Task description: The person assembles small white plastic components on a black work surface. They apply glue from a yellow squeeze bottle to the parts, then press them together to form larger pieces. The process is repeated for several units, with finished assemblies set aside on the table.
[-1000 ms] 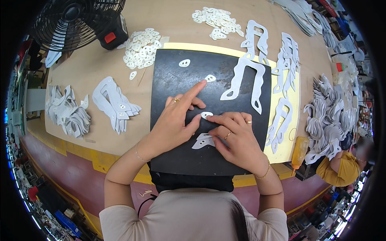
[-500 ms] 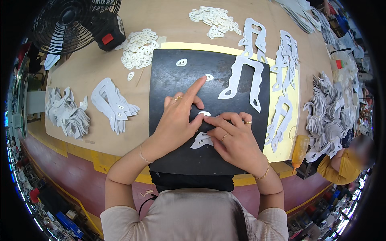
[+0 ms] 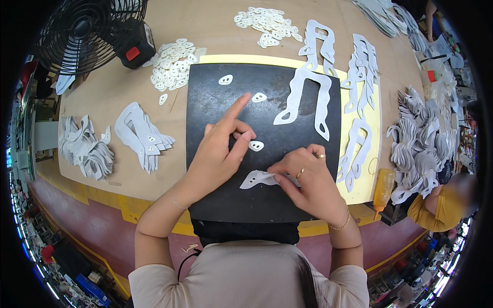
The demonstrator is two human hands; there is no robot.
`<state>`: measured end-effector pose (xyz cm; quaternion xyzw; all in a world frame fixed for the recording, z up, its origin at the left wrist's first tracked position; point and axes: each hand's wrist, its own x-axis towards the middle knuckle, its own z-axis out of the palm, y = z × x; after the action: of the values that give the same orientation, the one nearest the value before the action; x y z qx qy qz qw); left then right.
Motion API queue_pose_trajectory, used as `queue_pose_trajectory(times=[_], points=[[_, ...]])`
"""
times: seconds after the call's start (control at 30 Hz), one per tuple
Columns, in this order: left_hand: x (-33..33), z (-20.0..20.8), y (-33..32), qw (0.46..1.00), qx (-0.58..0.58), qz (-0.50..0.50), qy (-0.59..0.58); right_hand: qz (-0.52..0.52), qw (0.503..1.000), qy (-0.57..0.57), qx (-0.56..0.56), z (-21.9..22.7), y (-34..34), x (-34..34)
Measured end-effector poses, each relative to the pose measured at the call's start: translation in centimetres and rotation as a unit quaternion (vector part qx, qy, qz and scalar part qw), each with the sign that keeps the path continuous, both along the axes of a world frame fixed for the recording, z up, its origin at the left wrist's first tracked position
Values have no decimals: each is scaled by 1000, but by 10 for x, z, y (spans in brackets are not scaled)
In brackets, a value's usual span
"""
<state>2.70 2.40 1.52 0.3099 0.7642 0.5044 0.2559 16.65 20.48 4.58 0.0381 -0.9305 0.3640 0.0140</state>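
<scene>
My left hand (image 3: 220,149) is over the black mat (image 3: 215,205), index finger stretched out and the other fingers loosely bent, with nothing in it. Its index tip is beside a small white oval piece with holes (image 3: 259,97); its thumb is close to a second white oval piece (image 3: 256,146). A third white oval (image 3: 225,80) lies farther off. My right hand (image 3: 308,177) pinches the edge of a grey cut-out piece (image 3: 257,178) between thumb and index finger. That piece's left end, with dark holes, lies on the mat; its right part is hidden under my hand.
A U-shaped grey cut-out (image 3: 308,97) lies on the mat's right side, more (image 3: 354,154) on yellow sheets. Heaps of white ovals (image 3: 172,66) are at the back. Grey stacks (image 3: 141,133) sit left, a fan (image 3: 90,31) far left, a yellow glue bottle (image 3: 383,191) right.
My right hand has left the near white oval, moved slightly right and down, and now pinches the grey piece. My left index finger has come off the middle oval, shifting left.
</scene>
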Motion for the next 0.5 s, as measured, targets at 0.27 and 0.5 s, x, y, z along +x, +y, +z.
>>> queue_pose_trajectory(times=[0.27, 0.5], points=[[-1, 5, -16, 991, 82, 10, -107, -15, 995, -37, -96, -12, 10, -30], [-2, 1, -19, 999, 21, -12, -42, -13, 996, -69, -62, -8, 6, -37]])
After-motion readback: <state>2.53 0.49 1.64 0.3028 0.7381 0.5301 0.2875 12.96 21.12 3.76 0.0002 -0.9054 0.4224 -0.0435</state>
